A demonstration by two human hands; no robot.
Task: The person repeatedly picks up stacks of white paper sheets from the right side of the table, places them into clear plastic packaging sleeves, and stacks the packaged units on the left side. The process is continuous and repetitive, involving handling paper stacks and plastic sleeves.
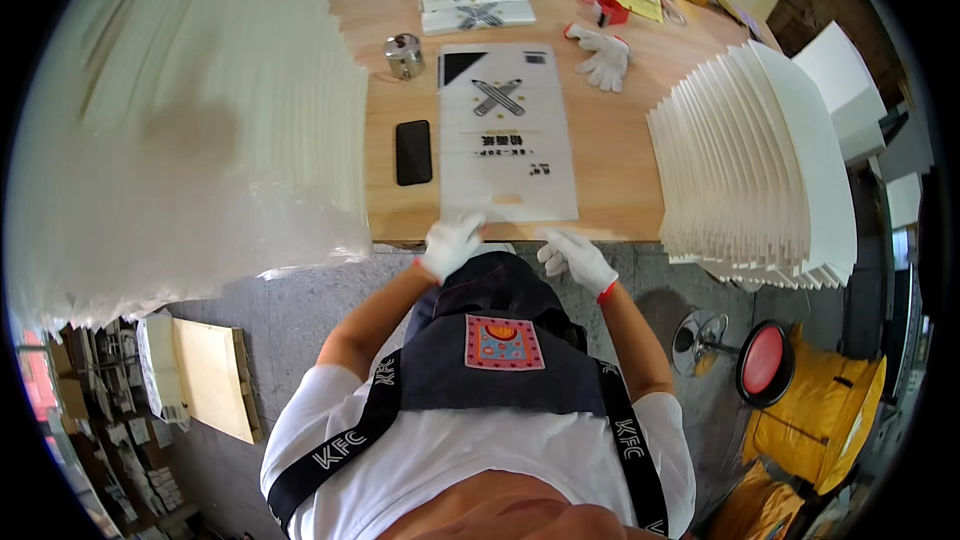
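A flat, translucent white plastic packaging bag (510,165), printed with crossed pencils and a dark corner, lies at the table's near edge. At its near left corner is my left hand (452,245), in a white glove with a red cuff; its fingers are slightly blurred, and whether they grip the bag cannot be told. My right hand (578,260), gloved the same way, is just off the table edge below the bag's near right part. Its fingers are apart, with nothing visible in them. Left of the bag lies a black phone (413,152).
Tall white stacked sheets in clear plastic (200,120) rise at left; fanned white sheets (740,150) stand at right. Farther back are a metal tin (404,56), folded printed bags (477,2), spare gloves (603,58) and red tape (611,10). A red-seated stool (765,364) stands right.
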